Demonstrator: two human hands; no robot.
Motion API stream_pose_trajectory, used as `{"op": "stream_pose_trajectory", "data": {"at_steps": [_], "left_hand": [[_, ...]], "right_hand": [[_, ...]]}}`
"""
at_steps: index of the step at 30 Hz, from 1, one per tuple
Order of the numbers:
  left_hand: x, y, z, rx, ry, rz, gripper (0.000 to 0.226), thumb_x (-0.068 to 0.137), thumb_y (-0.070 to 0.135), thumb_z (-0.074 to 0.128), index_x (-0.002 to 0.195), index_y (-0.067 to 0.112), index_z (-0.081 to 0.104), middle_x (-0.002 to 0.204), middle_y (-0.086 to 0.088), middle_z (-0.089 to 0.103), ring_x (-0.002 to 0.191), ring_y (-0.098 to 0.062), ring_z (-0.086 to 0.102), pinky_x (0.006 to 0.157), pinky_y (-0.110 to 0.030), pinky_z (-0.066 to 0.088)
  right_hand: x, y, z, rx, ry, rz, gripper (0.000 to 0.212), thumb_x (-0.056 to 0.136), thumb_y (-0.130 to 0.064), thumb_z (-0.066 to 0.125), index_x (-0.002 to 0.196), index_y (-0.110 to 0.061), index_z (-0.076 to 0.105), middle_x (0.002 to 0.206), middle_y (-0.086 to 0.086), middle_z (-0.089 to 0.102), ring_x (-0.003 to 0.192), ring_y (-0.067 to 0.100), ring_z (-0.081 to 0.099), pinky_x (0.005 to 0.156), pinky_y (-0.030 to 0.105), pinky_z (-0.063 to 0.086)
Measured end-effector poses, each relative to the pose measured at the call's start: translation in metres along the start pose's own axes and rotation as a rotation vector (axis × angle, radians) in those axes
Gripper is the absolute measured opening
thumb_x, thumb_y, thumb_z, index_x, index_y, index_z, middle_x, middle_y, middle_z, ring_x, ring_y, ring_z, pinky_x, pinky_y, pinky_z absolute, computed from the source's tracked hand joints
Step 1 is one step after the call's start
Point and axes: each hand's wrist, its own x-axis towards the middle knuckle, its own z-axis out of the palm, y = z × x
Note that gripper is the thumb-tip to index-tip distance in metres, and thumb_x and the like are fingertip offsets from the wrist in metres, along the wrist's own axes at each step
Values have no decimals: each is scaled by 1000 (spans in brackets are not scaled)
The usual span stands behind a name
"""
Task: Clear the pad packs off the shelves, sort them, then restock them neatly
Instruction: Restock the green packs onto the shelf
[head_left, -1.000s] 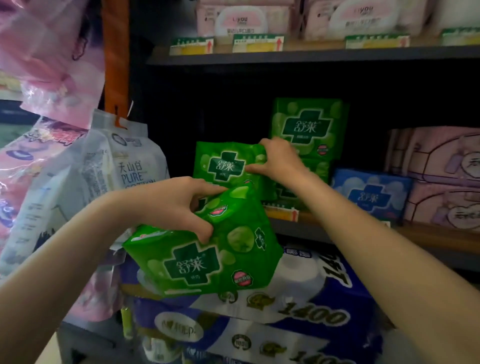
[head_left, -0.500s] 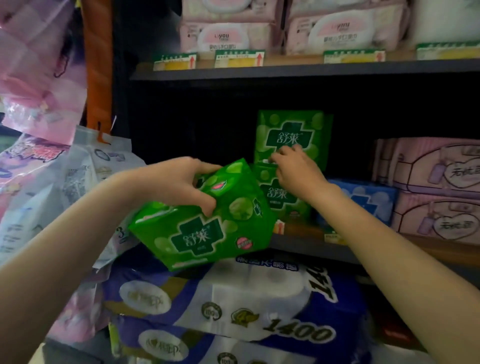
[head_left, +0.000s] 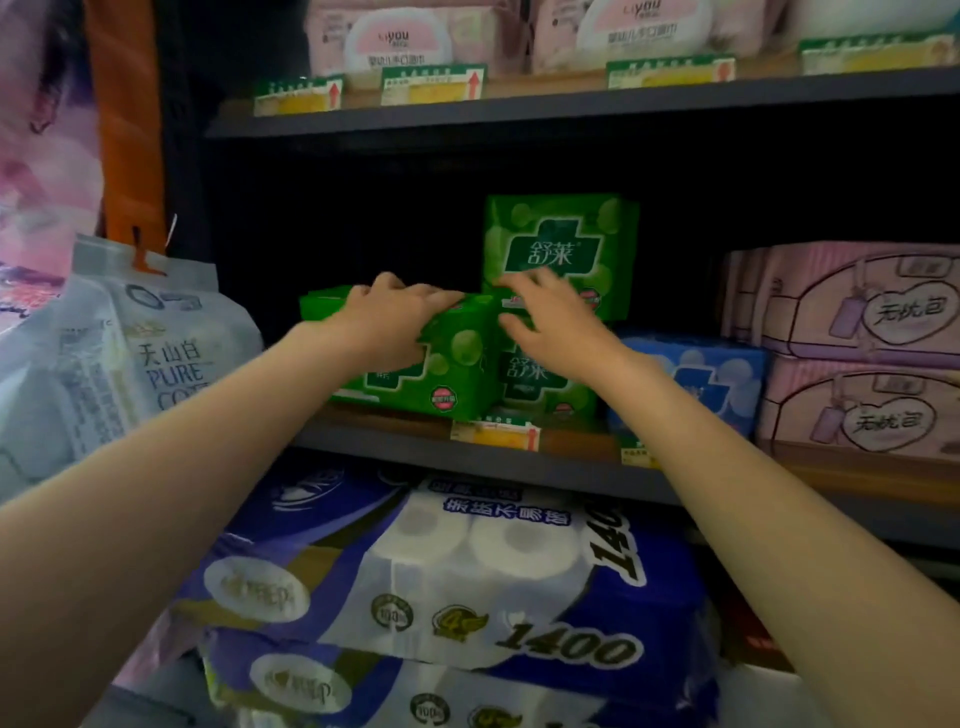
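My left hand (head_left: 387, 317) grips a green pad pack (head_left: 447, 379) from above, and the pack now sits on the middle shelf (head_left: 519, 462). Just to its right stands a second green pack (head_left: 540, 384), with my right hand (head_left: 550, 322) resting on its top, fingers spread. A taller green pack (head_left: 558, 249) stands upright behind both. A blue pad pack (head_left: 722, 374) lies to the right of the green ones.
Pink packs (head_left: 857, 353) are stacked at the right of the middle shelf. The upper shelf (head_left: 571, 98) carries pink wipe packs and price tags. Blue toilet-roll bundles (head_left: 441, 587) sit below, and a white cotton pack (head_left: 130, 358) hangs at left. The shelf's left part is dark.
My left hand has carried the green pack up and forward from in front of the shelf onto the middle shelf, beside the other green pack. My right hand stayed at that second pack.
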Motion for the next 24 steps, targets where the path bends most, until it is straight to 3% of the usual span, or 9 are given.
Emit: {"op": "stream_pose_trajectory", "data": {"at_steps": [3, 5, 9, 12, 14, 17, 19, 24], "left_hand": [[-20, 4, 23, -26, 135, -119, 85, 87, 30, 60, 148, 38, 1, 156, 3, 11, 137, -38, 15, 110, -56, 19], [-32, 3, 34, -20, 180, -186, 88, 85, 37, 62, 147, 39, -1, 157, 0, 5, 139, -39, 8, 110, -60, 16], [-38, -11, 46, -184, 211, -306, 90, 82, 39, 66, 148, 32, 5, 156, -11, 1, 139, -44, -3, 110, -60, 14], [-23, -30, 51, -210, 195, -293, 95, 78, 43, 69, 149, 26, 7, 154, -20, 4, 140, -44, -6, 113, -56, 1], [-6, -39, 51, -166, 185, -255, 96, 77, 47, 69, 149, 23, 10, 153, -21, 11, 143, -36, 1, 114, -54, -2], [20, -43, 50, -165, 108, -226, 92, 77, 44, 70, 147, 22, 15, 150, -18, 20, 141, -33, 14, 115, -54, 4], [30, -41, 54, -152, 28, -220, 84, 83, 38, 66, 147, 21, 15, 149, -17, 24, 139, -33, 20, 114, -54, 11], [48, -16, 78, -275, 54, -234, 75, 88, 33, 62, 147, 26, 17, 152, -11, 21, 138, -42, 16, 110, -48, 23]], "right_hand": [[-3, -12, 9, 115, -190, -65, 71, 87, -47, 59, 147, -31, 22, 154, 2, 11, 140, 27, 20, 111, 40, 28], [-5, -23, 21, 139, -160, -61, 84, 79, -43, 71, 146, -29, 23, 153, 4, 7, 137, 30, 27, 108, 41, 34], [3, -52, 45, 79, -14, -63, 83, 78, -36, 74, 144, -22, 26, 146, 12, 13, 124, 36, 40, 98, 42, 43], [22, -63, 54, 88, -54, 11, 81, 81, -38, 71, 145, -20, 25, 148, 14, 11, 126, 37, 37, 97, 43, 41], [31, -59, 50, -47, -11, 17, 73, 84, -37, 68, 143, -16, 31, 149, 15, 13, 132, 36, 27, 102, 44, 36], [29, -32, 35, -424, 64, -44, 61, 87, -33, 63, 140, -17, 37, 153, 12, 14, 140, 34, 12, 113, 50, 15], [24, -7, 29, -588, 32, -60, 64, 87, -29, 63, 143, -22, 34, 156, 9, 7, 144, 33, 2, 114, 53, 5], [20, 16, 35, -661, 21, -114, 74, 86, -29, 65, 147, -27, 23, 158, 3, -5, 145, 29, -6, 114, 54, -1]]}}
